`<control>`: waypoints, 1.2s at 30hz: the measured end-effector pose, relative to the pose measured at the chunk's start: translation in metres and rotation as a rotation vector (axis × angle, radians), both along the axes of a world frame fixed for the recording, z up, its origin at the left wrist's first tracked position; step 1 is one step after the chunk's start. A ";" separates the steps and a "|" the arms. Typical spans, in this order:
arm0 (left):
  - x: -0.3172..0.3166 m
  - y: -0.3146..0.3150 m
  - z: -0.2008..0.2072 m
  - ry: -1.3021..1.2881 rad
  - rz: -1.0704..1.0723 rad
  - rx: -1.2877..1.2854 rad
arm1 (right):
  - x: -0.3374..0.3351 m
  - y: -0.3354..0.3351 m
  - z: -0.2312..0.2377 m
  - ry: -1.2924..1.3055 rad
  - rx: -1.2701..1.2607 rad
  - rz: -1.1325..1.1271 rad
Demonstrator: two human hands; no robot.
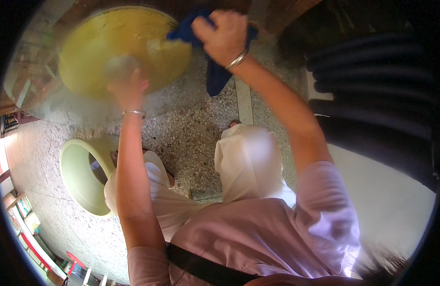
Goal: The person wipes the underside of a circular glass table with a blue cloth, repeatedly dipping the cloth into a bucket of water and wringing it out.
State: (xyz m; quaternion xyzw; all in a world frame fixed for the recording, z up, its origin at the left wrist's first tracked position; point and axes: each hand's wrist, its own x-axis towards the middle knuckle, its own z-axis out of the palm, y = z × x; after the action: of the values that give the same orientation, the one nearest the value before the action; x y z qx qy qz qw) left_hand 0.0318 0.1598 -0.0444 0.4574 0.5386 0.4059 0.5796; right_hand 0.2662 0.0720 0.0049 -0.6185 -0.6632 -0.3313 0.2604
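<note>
My right hand (224, 35) clutches a dark blue cloth (219, 78) at the upper middle, with part of the cloth hanging below the fist. A large round yellow disc-like thing (158, 52) fills the upper left; I cannot tell its kind. The cloth reaches to its right edge. In front of the disc's lower part is my left hand (128, 90), blurred, its fingers close to a greyish round patch (123, 66). Whether it grips anything there is unclear.
A pale green tub-like container (70, 176) lies on its side on the speckled floor (189, 138) by my left leg. Dark ridged folds (372, 86) stand at right, above a white surface (372, 190). Shelving with books (23, 206) is at the lower left.
</note>
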 end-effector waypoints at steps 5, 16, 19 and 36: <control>-0.018 0.028 -0.048 0.313 -0.255 0.488 | -0.021 -0.035 -0.111 -0.216 -0.414 0.374; -0.057 0.057 -0.101 0.573 -0.234 0.308 | 0.063 -0.077 -0.071 0.291 0.000 -0.251; -0.039 0.053 -0.089 0.513 -0.154 0.382 | 0.076 -0.081 -0.078 0.540 0.208 -0.366; -0.051 0.058 -0.089 0.657 -0.260 0.826 | 0.126 -0.092 -0.062 1.450 0.150 0.005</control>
State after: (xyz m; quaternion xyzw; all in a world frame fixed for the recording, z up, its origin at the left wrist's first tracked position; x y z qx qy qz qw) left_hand -0.0188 0.2178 -0.1337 0.8128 0.4261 0.3444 0.1981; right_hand 0.3917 -0.0202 -0.0569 -0.6615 -0.3009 0.1180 0.6767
